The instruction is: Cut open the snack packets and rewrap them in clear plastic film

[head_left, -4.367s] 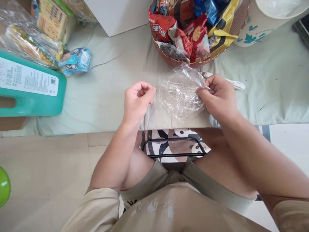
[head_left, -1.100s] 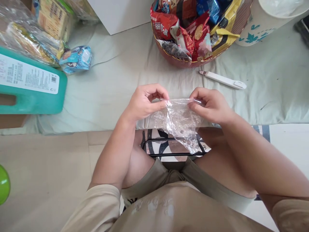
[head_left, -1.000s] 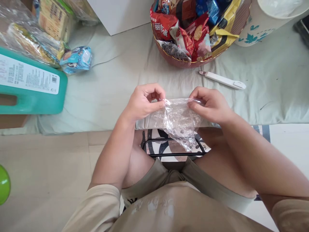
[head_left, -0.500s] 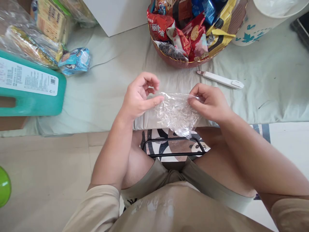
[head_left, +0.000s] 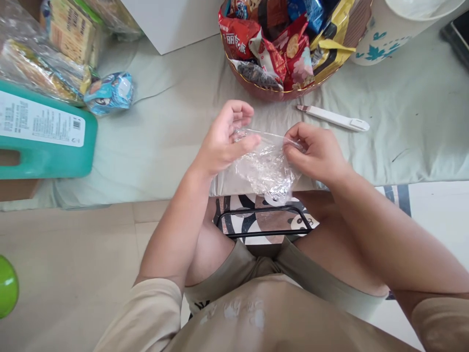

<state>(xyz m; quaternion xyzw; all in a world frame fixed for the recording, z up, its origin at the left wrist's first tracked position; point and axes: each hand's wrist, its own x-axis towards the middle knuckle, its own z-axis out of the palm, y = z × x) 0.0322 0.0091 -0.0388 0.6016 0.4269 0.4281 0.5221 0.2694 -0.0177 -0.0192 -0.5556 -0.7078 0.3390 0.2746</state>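
Observation:
A crumpled clear plastic bag [head_left: 266, 166] hangs between my two hands over the near edge of a pale green cloth-covered surface [head_left: 172, 142]. My right hand [head_left: 317, 154] pinches the bag's top right edge, fingers closed. At the bag's left edge, my left hand [head_left: 225, 139] has its thumb against the plastic and its fingers loosely curled and apart above it. A white pen-like tool [head_left: 333, 118] lies on the cloth just beyond my right hand.
A red bowl [head_left: 264, 90] heaped with snack packets stands at the back centre, a white container with blue leaves [head_left: 381, 41] to its right. A teal jug [head_left: 47, 142], wrapped packets [head_left: 40, 63] and a small blue packet [head_left: 110, 93] lie left. A black-framed panda stool [head_left: 262, 222] sits below.
The bag was lifted from the cloth and gripped at both top corners. In the last half second my left hand's fingers have loosened and risen, and the bag has bunched up shorter.

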